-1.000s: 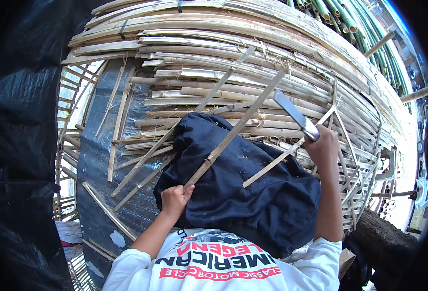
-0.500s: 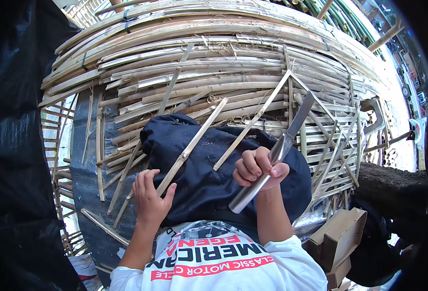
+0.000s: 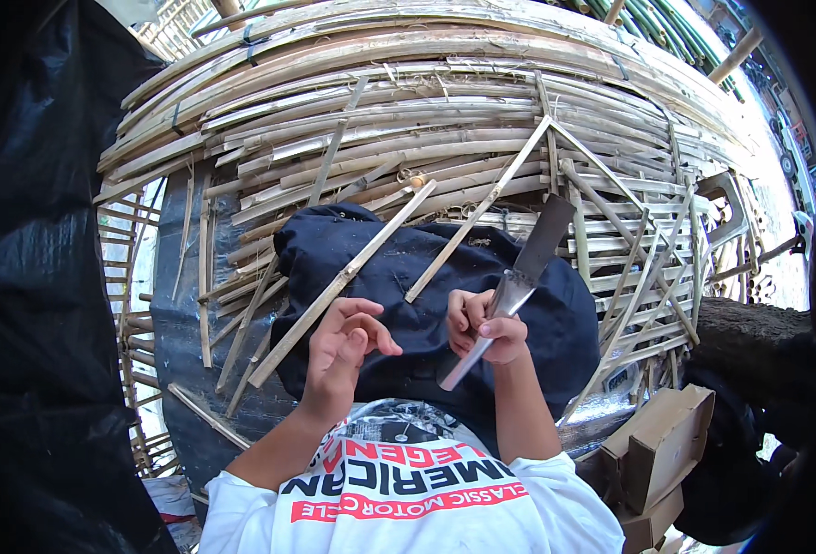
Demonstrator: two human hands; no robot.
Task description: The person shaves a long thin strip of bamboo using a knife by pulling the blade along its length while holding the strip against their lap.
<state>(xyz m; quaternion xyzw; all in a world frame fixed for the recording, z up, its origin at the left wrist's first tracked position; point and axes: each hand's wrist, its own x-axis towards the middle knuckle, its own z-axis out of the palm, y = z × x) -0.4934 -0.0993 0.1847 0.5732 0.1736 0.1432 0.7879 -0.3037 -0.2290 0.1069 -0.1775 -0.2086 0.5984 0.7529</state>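
My right hand [image 3: 488, 325] is wrapped round the shiny metal handle of a large knife [image 3: 512, 294]. Its broad grey blade points up and away to the right. My left hand [image 3: 343, 355] is raised, its loosely bent fingers apart and nothing held in them. Just left of it a split bamboo strip [image 3: 352, 268] lies slantwise across the dark cloth [image 3: 389, 314] on my lap. A thinner bamboo strip [image 3: 482, 212] rests between the hands with its near end on the cloth; its far end meets another thin strip in a sharp bend.
Long split bamboo pieces [image 3: 408, 102] are piled ahead of me. A bamboo lattice [image 3: 643, 268] stands at the right, with a log [image 3: 749, 332] beyond it. Cardboard boxes [image 3: 662, 452] sit at the lower right. A black sheet [image 3: 43, 277] hangs along the left.
My left hand has come off the bamboo strip and moved right, toward the knife. The knife has turned, showing more of the blade's flat side, and my right hand is slightly nearer the left.
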